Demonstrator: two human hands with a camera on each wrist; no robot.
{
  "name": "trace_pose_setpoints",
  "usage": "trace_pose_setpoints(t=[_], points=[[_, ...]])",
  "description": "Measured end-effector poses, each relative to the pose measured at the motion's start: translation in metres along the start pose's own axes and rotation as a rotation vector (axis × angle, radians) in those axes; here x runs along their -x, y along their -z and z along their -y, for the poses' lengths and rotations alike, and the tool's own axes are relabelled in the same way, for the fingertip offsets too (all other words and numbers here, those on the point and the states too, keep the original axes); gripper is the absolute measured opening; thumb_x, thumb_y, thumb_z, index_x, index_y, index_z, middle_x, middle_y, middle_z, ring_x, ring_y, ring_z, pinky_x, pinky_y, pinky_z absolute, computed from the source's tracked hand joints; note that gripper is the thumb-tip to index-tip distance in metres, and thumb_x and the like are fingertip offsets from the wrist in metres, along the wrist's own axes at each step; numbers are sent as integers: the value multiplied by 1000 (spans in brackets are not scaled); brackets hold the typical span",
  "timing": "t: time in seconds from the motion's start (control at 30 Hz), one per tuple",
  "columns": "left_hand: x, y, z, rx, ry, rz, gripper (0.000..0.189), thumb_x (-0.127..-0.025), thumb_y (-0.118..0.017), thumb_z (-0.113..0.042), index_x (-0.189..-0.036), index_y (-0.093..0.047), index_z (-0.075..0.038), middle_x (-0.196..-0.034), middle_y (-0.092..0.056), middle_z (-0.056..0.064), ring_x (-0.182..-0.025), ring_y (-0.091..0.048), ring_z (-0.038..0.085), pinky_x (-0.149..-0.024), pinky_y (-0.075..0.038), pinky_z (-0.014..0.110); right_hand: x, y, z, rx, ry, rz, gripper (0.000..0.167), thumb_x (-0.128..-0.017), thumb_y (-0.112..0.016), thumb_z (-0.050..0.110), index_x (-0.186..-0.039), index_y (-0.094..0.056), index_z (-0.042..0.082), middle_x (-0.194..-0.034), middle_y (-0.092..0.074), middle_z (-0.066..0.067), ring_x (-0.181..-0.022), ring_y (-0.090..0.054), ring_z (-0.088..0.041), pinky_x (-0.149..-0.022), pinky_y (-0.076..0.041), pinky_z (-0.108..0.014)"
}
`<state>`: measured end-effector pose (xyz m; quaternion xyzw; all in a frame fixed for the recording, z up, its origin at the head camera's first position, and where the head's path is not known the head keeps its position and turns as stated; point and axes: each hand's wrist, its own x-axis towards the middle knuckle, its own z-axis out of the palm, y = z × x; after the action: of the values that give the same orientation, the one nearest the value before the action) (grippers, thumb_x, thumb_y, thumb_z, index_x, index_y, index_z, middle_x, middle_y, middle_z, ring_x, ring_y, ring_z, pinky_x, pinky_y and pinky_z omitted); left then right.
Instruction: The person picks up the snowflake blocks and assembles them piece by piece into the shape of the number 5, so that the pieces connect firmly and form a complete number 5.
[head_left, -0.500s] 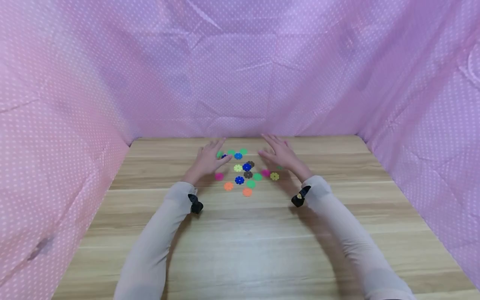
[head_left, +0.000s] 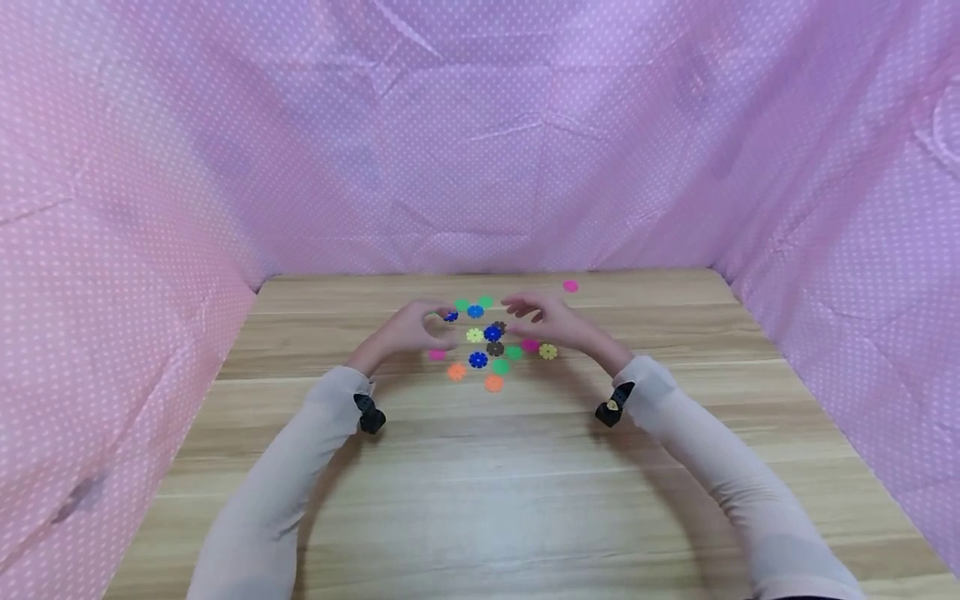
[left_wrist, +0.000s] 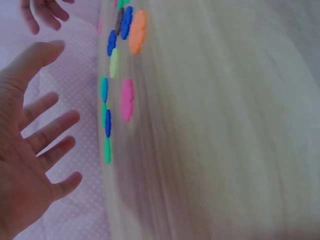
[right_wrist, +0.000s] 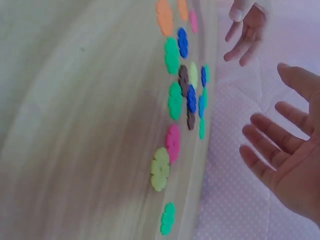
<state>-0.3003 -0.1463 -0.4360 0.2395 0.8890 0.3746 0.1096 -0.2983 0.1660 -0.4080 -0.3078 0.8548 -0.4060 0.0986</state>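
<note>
Small flower-shaped plastic discs in several colours lie loosely together on the wooden table [head_left: 480, 467]. Among them are a dark blue disc [head_left: 477, 360], an orange disc [head_left: 493, 383], a pale yellow disc [head_left: 475, 335] and a brown disc [head_left: 495, 348]. Over the left side of the group hovers my left hand [head_left: 412, 325], its fingers loosely bent and holding nothing. My right hand [head_left: 555, 321] hangs above the right side, fingers apart, also without anything in it. In both wrist views the hands are raised off the tabletop.
A pink disc [head_left: 571, 286] lies apart near the table's back edge. Pink cloth with white dots [head_left: 480, 167] hangs behind the table and along both sides. Each wrist wears a black strap with a small device, such as the right strap [head_left: 615, 406].
Both hands have drawn their fingers inward from a flatter, spread pose and turned toward each other. The pink disc at the back right now shows fully. The discs look unmoved.
</note>
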Motion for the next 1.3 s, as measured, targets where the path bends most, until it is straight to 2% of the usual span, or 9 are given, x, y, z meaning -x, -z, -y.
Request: trace_pose_setpoints(t=[0.1,0.2,0.27,0.4,0.63,0.83,1.1,1.3], points=[[4,-3,3,38,8,69,66,-85,-84,-26,-143,-57,-8,-147,-58,9,-137,-52,33,-115,-44,54,1,-7,1,-7,24,54,47,-95,-74,18,-138,-60,7,-126,-68,-20,-114,-65,-31,-98,-56,-46],[6,-8,5,32,1,123,60,-83,-85,-23,-137,-63,-8,-141,-62,7,-128,-60,28,-108,-52,46,2,-13,0,-4,43,109,44,-92,-76,17,-133,-64,5,-115,-71,-18,-103,-67,-24,-90,-59,-41],[5,-11,6,-7,-21,132,59,-81,-86,-25,-134,-65,-10,-138,-65,5,-124,-60,25,-106,-53,43,2,-17,-2,-1,55,134,44,-90,-79,17,-129,-66,2,-106,-72,-15,-95,-66,-20,-84,-59,-37],[4,-15,6,-91,-44,111,54,-77,-89,-28,-126,-71,-15,-134,-67,1,-127,-54,24,-109,-49,45,3,-23,-4,-4,62,176,45,-86,-83,16,-125,-68,0,-94,-71,-12,-84,-62,-17,-74,-55,-30],[4,-17,3,-161,-50,146,42,-76,-90,-30,-115,-77,-21,-139,-61,4,-136,-47,28,-114,-42,54,3,-34,-4,63,34,242,46,-84,-85,21,-123,-70,4,-95,-69,-14,-86,-59,-17,-75,-53,-24],[6,-17,0,-193,-40,160,42,-75,-91,-33,-113,-78,-23,-139,-59,6,-134,-46,30,-113,-40,54,-1,-43,-6,112,74,281,40,-82,-87,20,-117,-74,8,-91,-65,-12,-83,-56,-18,-73,-51,-25],[5,-20,3,-192,-47,140,42,-72,-92,-37,-110,-79,-25,-134,-59,6,-129,-45,28,-109,-41,51,-4,-50,-11,158,86,331,30,-83,-86,20,-111,-76,13,-92,-62,-7,-80,-52,-17,-71,-47,-23],[4,-20,2,-178,-50,134,37,-74,-92,-34,-108,-79,-25,-137,-57,9,-130,-45,30,-112,-38,54,-6,-51,-9,238,114,341,28,-84,-85,22,-109,-77,15,-91,-62,-3,-81,-50,-14,-71,-45,-23]])
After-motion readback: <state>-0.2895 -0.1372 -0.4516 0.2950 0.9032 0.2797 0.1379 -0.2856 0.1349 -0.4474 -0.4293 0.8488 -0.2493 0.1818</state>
